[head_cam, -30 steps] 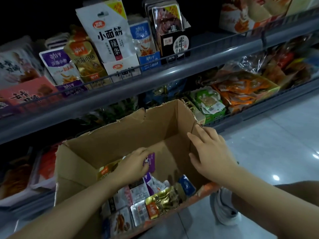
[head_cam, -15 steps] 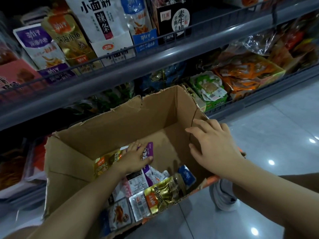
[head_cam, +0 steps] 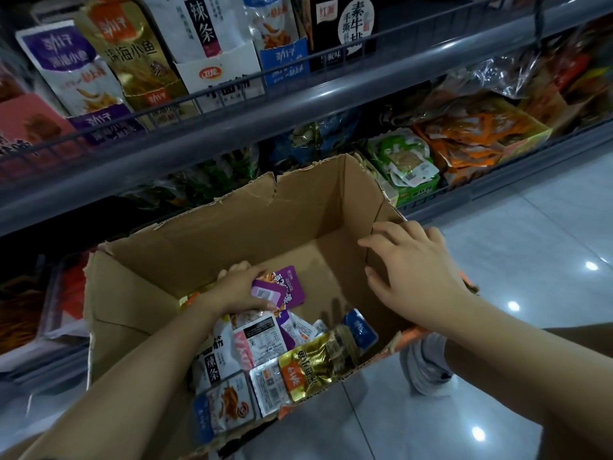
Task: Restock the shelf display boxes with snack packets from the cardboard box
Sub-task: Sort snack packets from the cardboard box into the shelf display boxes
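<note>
Inside the cardboard box (head_cam: 159, 313), left hand (head_cam: 237, 288) curled around purple packets (head_cam: 282, 290); right hand (head_cam: 413, 262) spread on its rim.

Readable print on shelf and box packets

Above the cardboard box (head_cam: 232, 227): 辣条 on white display pack (head_cam: 202, 31); 深海小鱼 on gold pack (head_cam: 131, 54); 素牛排, 手撕, 红派 on black pack (head_cam: 348, 21). Inside it: 辣条 on white packet (head_cam: 214, 363).

Cardboard box (head_cam: 205, 234): matt brown corrugated card, torn ragged rim. Gold packet (head_cam: 318, 363) inside: crinkly glossy foil. Purple packets (head_cam: 282, 290): shiny plastic film. Shelf rail (head_cam: 298, 107): smooth grey painted metal w/ thin wire guard. Floor (head_cam: 547, 227): polished glossy tile, light glare spots. Orange packs (head_cam: 471, 137): clear crinkled plastic wrap
</note>
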